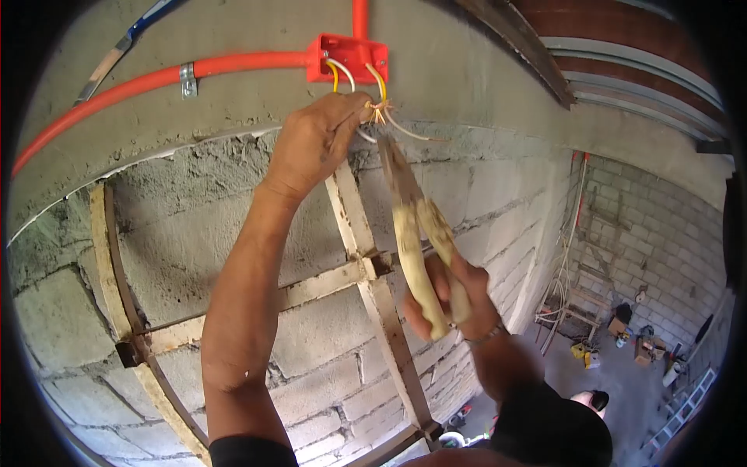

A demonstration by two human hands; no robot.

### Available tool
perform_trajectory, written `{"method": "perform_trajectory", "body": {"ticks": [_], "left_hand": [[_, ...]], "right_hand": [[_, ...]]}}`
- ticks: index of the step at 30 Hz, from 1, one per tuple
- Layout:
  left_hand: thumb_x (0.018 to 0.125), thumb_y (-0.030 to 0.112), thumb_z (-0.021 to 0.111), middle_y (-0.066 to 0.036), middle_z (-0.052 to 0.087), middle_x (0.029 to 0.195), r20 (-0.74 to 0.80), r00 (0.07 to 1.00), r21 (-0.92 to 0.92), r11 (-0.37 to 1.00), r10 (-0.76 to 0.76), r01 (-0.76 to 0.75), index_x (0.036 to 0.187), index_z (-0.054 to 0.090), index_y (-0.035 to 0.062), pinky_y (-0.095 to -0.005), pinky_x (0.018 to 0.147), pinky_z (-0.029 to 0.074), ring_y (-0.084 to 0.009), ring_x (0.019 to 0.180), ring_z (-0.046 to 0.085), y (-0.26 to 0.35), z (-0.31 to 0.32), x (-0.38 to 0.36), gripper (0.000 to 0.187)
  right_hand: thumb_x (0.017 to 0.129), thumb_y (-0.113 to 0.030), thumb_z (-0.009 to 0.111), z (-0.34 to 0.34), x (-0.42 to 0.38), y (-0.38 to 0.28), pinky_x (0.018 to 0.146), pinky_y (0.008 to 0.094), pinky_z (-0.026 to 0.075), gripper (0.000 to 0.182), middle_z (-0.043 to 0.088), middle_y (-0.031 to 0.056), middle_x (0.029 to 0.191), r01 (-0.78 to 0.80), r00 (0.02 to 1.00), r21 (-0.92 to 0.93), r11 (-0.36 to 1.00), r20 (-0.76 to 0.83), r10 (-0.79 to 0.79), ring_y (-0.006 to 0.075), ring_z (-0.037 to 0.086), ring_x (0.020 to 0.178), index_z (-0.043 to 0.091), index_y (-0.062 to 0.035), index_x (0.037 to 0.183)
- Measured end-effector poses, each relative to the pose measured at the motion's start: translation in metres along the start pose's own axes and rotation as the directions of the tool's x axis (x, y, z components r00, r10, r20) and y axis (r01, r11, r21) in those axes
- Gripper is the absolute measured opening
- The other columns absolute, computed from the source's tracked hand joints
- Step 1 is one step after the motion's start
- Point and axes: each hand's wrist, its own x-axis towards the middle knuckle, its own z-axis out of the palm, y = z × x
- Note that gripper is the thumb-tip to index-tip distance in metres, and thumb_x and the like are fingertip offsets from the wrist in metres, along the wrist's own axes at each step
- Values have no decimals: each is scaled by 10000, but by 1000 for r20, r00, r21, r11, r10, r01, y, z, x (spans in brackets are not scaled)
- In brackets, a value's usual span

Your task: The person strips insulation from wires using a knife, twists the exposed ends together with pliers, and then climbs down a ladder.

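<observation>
My left hand [315, 144] is raised just below the orange junction box [348, 58], its fingertips pinching yellow and white electrical wires. The stripped copper strands [379, 110] fan out beside those fingertips. A loose white wire [408, 134] with a bare end trails to the right. In my right hand [459, 292] is a pair of pliers [403, 183] with pale yellow handles, fingers wrapped round the grips. The handles stand slightly apart, and the jaws point up, right under the copper strands.
An orange conduit [233, 62], held by a metal clamp [188, 80], curves left along the wall. A blue-handled tool [128, 43] lies behind it. Metal framing [381, 311] crosses the block wall. Far below right are a ladder [685, 409] and scattered items on the floor.
</observation>
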Motion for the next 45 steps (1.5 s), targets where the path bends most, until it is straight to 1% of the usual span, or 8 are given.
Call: {"method": "perform_trajectory", "body": {"ticks": [3,5,6,8,10,19,23,45], "left_hand": [[918,119,643,-124,655,849,-21,999,1,999,40,-40,1087,680,34,-332,670,513,-253,705,624,-5,6,1,193],[937,145,639,-112,637,824,-17,999,15,999,45,-44,1115,682,35,-295,681,497,-200,689,590,-3,6,0,214],[937,143,638,-111,634,820,-14,999,43,999,29,-28,1122,680,36,-301,675,498,-200,681,587,-1,6,0,218],[936,141,637,-111,632,816,-8,1000,64,998,12,-11,1129,678,38,-307,669,499,-201,674,585,0,8,-1,222],[901,126,641,-105,632,810,-29,999,113,993,46,-42,1107,675,63,-389,617,525,-301,658,631,-1,10,0,218],[822,336,715,-156,635,843,-36,996,90,993,77,-73,1135,656,-16,-384,638,530,-305,674,644,15,6,-1,475],[810,338,725,-154,636,845,-45,999,100,995,1,3,1131,656,-27,-381,641,531,-293,654,640,16,10,-2,491],[955,97,578,-148,655,940,41,998,25,999,40,-41,1198,633,38,-339,773,521,-274,804,641,4,11,2,256]], "right_hand": [[968,-404,560,42,-33,-33,730,420,544,397,670,227,974,-360,883,-464,810,-449,135,327,671,857,643,-16,996],[932,-284,647,58,-34,-62,712,365,532,319,694,160,934,-528,837,-731,433,-533,121,234,669,830,670,3,1068],[932,-284,647,70,-28,-68,712,365,532,319,694,160,934,-533,834,-729,431,-539,119,234,669,830,670,3,1068],[894,-166,660,94,-15,-76,692,343,525,214,695,153,881,-735,676,-618,-279,-698,-235,228,666,767,675,-2,1031],[870,-47,661,104,2,-84,731,277,509,244,709,127,947,-731,668,-447,-516,-624,-405,169,631,764,678,-13,1111],[880,-80,647,91,7,-99,719,329,505,218,677,149,941,-710,688,-310,-632,-493,-532,244,618,743,705,-61,1089],[838,-69,672,87,9,-93,714,399,509,144,654,222,932,-703,710,-397,-590,-434,-555,395,642,795,654,45,923],[826,-51,638,82,36,-106,755,474,471,155,606,263,941,-544,806,-267,-795,-429,-408,459,589,844,616,64,927]]}}
